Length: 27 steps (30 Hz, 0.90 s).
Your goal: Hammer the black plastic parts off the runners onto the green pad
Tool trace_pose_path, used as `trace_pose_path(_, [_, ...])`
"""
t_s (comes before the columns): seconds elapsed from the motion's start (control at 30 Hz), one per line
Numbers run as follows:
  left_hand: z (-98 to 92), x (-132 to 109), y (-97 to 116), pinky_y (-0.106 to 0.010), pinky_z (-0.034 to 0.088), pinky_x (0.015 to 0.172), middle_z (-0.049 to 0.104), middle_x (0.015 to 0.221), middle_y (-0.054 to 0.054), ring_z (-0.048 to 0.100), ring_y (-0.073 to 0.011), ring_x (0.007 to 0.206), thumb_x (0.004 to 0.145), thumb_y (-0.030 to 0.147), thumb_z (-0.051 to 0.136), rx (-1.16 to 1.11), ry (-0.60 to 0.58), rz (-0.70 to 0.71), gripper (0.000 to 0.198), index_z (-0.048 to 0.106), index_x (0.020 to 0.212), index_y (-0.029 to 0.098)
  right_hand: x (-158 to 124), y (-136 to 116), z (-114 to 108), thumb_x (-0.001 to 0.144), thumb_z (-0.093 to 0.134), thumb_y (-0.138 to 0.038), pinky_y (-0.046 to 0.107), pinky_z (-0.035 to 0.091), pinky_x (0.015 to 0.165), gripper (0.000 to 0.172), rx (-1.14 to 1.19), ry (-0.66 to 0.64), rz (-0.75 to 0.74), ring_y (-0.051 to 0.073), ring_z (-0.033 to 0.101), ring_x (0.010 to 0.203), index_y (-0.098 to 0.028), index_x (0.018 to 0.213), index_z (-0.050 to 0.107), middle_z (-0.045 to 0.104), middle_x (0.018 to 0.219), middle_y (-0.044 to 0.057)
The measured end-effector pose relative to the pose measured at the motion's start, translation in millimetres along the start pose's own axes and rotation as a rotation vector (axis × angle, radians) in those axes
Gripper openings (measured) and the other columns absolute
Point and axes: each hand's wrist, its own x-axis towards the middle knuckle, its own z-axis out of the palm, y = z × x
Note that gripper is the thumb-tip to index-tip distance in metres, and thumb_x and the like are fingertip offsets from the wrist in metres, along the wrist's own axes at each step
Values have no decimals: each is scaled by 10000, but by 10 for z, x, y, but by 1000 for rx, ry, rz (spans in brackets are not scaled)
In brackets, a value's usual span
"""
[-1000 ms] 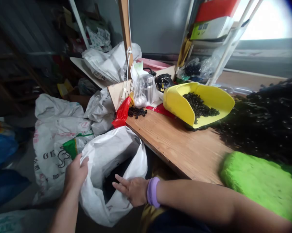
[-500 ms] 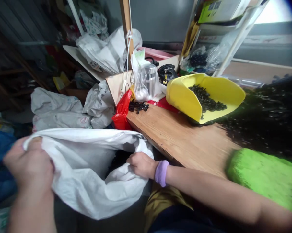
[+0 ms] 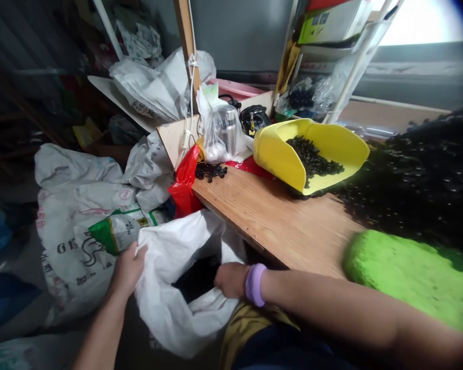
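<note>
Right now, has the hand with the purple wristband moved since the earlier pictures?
Yes: the right hand sits further right, nearer the wooden tabletop than at first.

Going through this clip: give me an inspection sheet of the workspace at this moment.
Surface: wooden tabletop, with a dark granular heap at its right.
Job's things: white woven sack, mouth open; yellow plastic scoop holding dark granules.
Clutter: red plastic bag; clear bag around a steel flask; printed sacks on the floor.
Grippers: left hand grips the sack's rim; right hand, purple wristband, at the opposite rim, fingers hidden.
Cables: white cord down a wooden post.
Surroundings: green fuzzy cloth; bright window.
</note>
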Motion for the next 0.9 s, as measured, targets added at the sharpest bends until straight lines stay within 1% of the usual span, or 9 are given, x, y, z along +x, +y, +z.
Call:
trace_pose_path(0.07, [27, -68, -41, -351, 462, 778, 621, 1047, -183, 578, -294, 992, 843, 480, 328, 51, -43, -55, 534, 521, 1169, 104, 30, 8, 71, 708, 514, -92, 241, 430, 519, 254, -6, 17, -36, 219, 632, 725, -148, 868, 703, 679, 813, 90])
trace_pose_path(0.2, [-368, -49, -1, -454, 456, 699, 606, 1053, -195, 583, -372, 898, 798, 549, 359, 302, -54, -69, 601, 456, 1227, 140, 36, -23, 71, 741, 494, -123, 267, 444, 552, 260, -36, 47, -88, 235, 625, 772, -150, 902, 697, 668, 861, 105])
trace_pose_path(0.3, [-607, -166, 222, -460, 423, 810, 531, 1179, -202, 522, -368, 1023, 779, 466, 456, 363, 151, 138, 623, 370, 1290, 121, -19, -131, 99, 743, 520, -143, 271, 453, 572, 225, -48, 8, -148, 236, 626, 764, -155, 875, 702, 670, 835, 98])
trace_pose_path(0.4, [-557, -422, 522, -380, 343, 952, 526, 1189, -131, 469, -274, 1120, 827, 336, 419, 224, 284, 440, 382, 497, 1157, 161, -113, -223, 122, 726, 542, -125, 262, 461, 576, 186, -59, -58, -158, 226, 630, 726, -143, 817, 703, 668, 775, 90])
trace_pose_path(0.43, [-482, -508, 609, -333, 364, 928, 563, 1113, -112, 508, -236, 1065, 845, 304, 384, 153, 238, 487, 310, 536, 1080, 171, -142, -233, 116, 726, 545, -123, 260, 464, 573, 177, -65, -73, -147, 223, 631, 714, -137, 809, 701, 666, 771, 91])
trace_pose_path(0.53, [-151, -726, 751, -283, 420, 787, 618, 973, -86, 584, -198, 888, 850, 251, 354, 104, -161, 547, 269, 571, 1001, 202, -193, -195, 75, 741, 563, -165, 290, 482, 558, 215, -100, -78, -75, 245, 629, 722, -116, 917, 676, 647, 900, 128])
trace_pose_path(0.73, [557, -1284, 577, -306, 425, 625, 670, 806, -95, 615, -235, 717, 768, 482, 488, 96, -1030, 603, 352, 656, 876, 192, -224, -33, 83, 805, 542, -180, 385, 484, 563, 202, -187, -43, 98, 310, 621, 738, -92, 950, 652, 621, 884, 185])
trace_pose_path(0.8, [676, -1467, 492, -297, 415, 606, 669, 776, -78, 606, -215, 691, 775, 483, 479, 13, -1151, 695, 328, 668, 813, 217, -258, -30, 102, 808, 530, -172, 351, 472, 564, 171, -178, -52, 58, 296, 622, 727, -95, 850, 677, 633, 809, 163])
trace_pose_path(0.9, [673, -1534, 407, -292, 387, 570, 655, 718, -55, 581, -191, 652, 771, 391, 507, -26, -1155, 797, 224, 671, 743, 241, -348, -107, 84, 752, 534, -135, 291, 439, 545, 158, -144, -63, -72, 251, 618, 704, -128, 749, 692, 643, 734, 108])
